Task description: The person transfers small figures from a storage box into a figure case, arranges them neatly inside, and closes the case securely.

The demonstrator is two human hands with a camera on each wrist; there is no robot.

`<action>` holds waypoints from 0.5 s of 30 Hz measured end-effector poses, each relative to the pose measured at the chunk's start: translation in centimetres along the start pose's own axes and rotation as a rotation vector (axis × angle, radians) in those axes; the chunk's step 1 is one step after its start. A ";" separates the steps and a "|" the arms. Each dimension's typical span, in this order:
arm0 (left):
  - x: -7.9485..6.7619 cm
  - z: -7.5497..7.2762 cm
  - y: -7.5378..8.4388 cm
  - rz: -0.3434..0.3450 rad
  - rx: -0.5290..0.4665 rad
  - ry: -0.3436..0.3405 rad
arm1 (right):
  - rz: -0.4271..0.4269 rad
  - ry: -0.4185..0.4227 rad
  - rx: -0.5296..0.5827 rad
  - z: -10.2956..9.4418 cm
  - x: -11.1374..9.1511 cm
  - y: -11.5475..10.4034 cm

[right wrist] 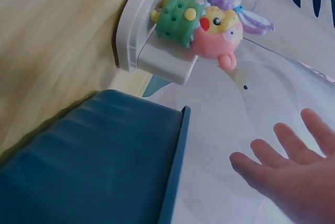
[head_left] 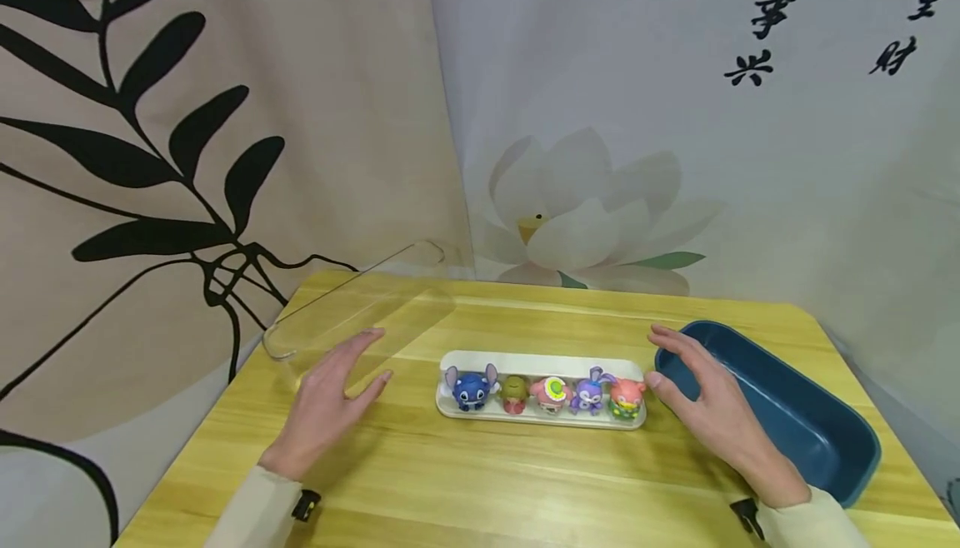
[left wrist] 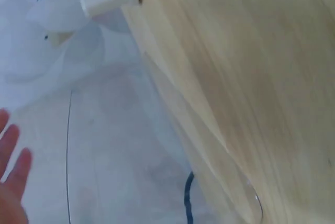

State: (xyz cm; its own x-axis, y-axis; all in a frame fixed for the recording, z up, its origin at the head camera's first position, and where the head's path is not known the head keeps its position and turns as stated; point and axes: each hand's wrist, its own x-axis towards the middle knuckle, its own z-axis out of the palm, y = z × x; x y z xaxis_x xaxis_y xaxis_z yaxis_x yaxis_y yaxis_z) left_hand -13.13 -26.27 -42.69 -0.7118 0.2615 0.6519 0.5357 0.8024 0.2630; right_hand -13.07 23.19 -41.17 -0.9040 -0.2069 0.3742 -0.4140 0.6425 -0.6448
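Note:
A white oblong tray (head_left: 540,361) lies mid-table with several small toy figurines in a row. From left to right come a blue big-eared one (head_left: 472,390), an olive-green one (head_left: 514,392), a pink one (head_left: 552,394), a purple long-eared one (head_left: 588,395) and a pink one with a green body (head_left: 626,399). My left hand (head_left: 326,402), holding nothing, is held left of the tray with fingers spread, beside a clear plastic cover (head_left: 360,306). My right hand (head_left: 705,402) also holds nothing; its fingertips are near the tray's right end, and it overlaps a dark blue bin (head_left: 810,415).
The blue bin stands slanted along the right side of the wooden table (head_left: 465,490). The clear cover lies at the back left, near the table's edge. Behind the table hangs a printed curtain (head_left: 600,73) with leaves, a flower and black characters.

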 end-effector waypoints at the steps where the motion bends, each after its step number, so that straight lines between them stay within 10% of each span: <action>1: 0.0 -0.2 -0.2 0.011 -0.003 0.078 | 0.000 0.002 -0.001 0.0 0.0 0.0; 8: 0.3 -1.8 -2.9 -0.080 -0.054 0.461 | 0.001 0.024 0.019 -0.5 0.0 -0.7; 15: -0.7 -3.3 -4.2 -0.574 -0.116 0.303 | 0.018 0.035 0.026 -0.3 0.1 -0.9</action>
State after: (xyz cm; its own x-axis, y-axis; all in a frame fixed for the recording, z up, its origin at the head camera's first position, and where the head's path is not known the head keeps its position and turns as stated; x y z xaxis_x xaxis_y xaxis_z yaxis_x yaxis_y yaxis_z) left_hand -13.43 -31.60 -41.93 -0.7489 -0.3669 0.5519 0.1665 0.7019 0.6925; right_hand -12.74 22.85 -40.35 -0.9072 -0.1689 0.3854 -0.4006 0.6267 -0.6684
